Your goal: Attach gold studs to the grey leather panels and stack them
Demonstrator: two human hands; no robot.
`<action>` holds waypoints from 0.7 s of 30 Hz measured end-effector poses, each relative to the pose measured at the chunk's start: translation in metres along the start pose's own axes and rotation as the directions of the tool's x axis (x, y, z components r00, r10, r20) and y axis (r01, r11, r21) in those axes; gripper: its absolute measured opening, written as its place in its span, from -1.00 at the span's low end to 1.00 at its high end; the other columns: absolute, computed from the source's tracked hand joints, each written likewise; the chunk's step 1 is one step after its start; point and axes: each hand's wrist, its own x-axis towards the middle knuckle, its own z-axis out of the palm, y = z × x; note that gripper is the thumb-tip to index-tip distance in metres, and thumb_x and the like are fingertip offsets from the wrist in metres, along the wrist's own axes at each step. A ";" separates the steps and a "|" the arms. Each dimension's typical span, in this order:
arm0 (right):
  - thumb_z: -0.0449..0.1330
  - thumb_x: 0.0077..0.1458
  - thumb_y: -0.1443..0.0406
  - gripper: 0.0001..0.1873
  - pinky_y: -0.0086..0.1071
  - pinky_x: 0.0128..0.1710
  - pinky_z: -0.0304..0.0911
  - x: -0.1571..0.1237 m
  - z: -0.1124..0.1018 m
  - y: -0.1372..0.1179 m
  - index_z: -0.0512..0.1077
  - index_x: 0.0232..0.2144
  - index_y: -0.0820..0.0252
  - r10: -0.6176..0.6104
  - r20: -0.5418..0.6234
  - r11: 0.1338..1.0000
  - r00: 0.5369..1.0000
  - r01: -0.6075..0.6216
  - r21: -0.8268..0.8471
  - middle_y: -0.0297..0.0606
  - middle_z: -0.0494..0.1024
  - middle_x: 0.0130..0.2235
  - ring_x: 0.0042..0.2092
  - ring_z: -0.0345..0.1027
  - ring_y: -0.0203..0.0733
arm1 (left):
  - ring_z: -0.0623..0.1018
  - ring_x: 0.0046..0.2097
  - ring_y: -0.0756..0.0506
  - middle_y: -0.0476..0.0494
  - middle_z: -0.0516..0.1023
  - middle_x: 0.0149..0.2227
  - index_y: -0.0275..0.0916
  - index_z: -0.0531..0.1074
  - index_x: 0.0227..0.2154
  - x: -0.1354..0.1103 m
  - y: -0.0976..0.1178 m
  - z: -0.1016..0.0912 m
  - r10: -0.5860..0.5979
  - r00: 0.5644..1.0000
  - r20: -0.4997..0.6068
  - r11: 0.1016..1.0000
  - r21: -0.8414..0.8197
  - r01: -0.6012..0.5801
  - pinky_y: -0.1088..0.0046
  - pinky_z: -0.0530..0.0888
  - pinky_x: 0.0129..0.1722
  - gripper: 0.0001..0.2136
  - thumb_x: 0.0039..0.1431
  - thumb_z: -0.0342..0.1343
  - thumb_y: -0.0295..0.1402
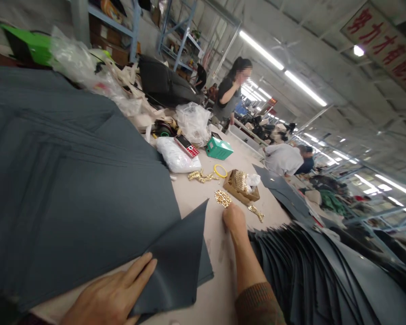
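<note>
My left hand (pixel 113 291) lies flat with fingers stretched out on a dark grey cut piece (pixel 176 266) at the near table edge, its thumb on the piece's lifted flap. My right hand (pixel 234 220) reaches forward, fingers curled down next to a small pile of gold metal fittings (pixel 223 197); whether it holds any is hidden. A big stack of the same grey material (pixel 64 180) covers the left of the table. A fanned row of dark pieces (pixel 311 266) lies under my right forearm.
A cardboard box of gold hardware (pixel 241 186), a yellow ring (pixel 220 171), a green box (pixel 218 148), a red phone (pixel 186 146) on a white bag and plastic bags sit farther along the table. Other people stand and sit beyond.
</note>
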 end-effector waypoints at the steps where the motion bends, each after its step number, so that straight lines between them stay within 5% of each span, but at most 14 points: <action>1: 0.02 0.16 0.48 -0.70 -0.19 -0.09 0.27 -0.001 -0.003 -0.001 0.54 -0.22 0.52 0.000 -0.007 1.000 1.000 0.000 0.021 0.29 0.58 -0.18 -0.09 0.49 0.12 | 0.50 0.14 -0.30 -0.12 0.31 0.27 -0.11 0.30 0.23 0.003 0.007 -0.008 -0.021 0.998 0.059 1.000 0.001 0.021 0.29 0.49 0.10 -0.27 -0.12 0.10 -0.52; 7: 0.00 0.29 0.23 -0.64 -0.30 -0.18 0.37 -0.043 -0.042 -0.017 0.50 -0.14 0.37 -0.058 -0.094 0.951 0.994 0.083 0.297 -0.02 0.61 -0.25 -0.24 0.53 -0.08 | 0.42 0.19 -0.37 -0.30 0.31 0.27 -0.26 0.27 0.24 0.018 0.030 -0.044 -0.111 0.953 0.283 0.988 -0.076 0.138 0.08 0.41 0.17 -0.30 -0.08 0.06 -0.55; 10: 0.12 0.21 0.08 -0.62 -0.38 -0.29 0.40 -0.094 -0.053 -0.047 0.49 -0.16 0.29 -0.194 -0.096 0.712 0.976 0.208 0.671 -0.19 0.59 -0.35 -0.35 0.49 -0.18 | 0.43 0.17 -0.41 -0.37 0.31 0.27 -0.29 0.25 0.25 0.017 0.031 -0.049 -0.086 0.942 0.323 0.987 -0.101 0.125 0.01 0.41 0.15 -0.31 -0.04 0.07 -0.51; 12: 0.21 0.13 0.13 -0.72 -0.42 -0.38 0.37 -0.126 -0.050 -0.072 0.51 -0.28 0.24 -0.359 0.032 0.551 0.933 0.185 0.814 -0.29 0.56 -0.45 -0.42 0.46 -0.22 | 0.45 0.14 -0.43 -0.41 0.33 0.25 -0.30 0.25 0.26 0.015 0.030 -0.049 -0.073 0.940 0.332 0.989 -0.094 0.110 -0.02 0.42 0.11 -0.33 -0.01 0.08 -0.49; 16: 0.16 0.11 0.34 -0.84 -0.51 -0.45 0.22 -0.160 -0.030 -0.113 0.52 -0.46 0.19 -0.561 0.260 0.618 0.786 0.189 0.763 -0.37 0.52 -0.50 -0.46 0.39 -0.32 | 0.48 0.08 -0.38 -0.38 0.43 0.15 -0.28 0.31 0.19 0.010 0.028 -0.046 -0.020 0.956 0.291 0.997 -0.062 0.040 -0.01 0.46 0.04 -0.46 0.09 0.09 -0.45; 21: 0.14 0.06 0.45 -0.79 -0.55 -0.45 0.12 -0.158 -0.023 -0.127 0.52 -0.51 0.18 -0.630 0.286 0.653 0.722 0.293 0.698 -0.42 0.51 -0.52 -0.46 0.34 -0.38 | 0.50 -0.01 -0.34 -0.32 0.48 0.05 -0.29 0.31 0.14 0.009 0.027 -0.045 0.006 0.962 0.272 0.999 -0.032 0.003 0.02 0.50 -0.04 -0.53 0.15 0.11 -0.40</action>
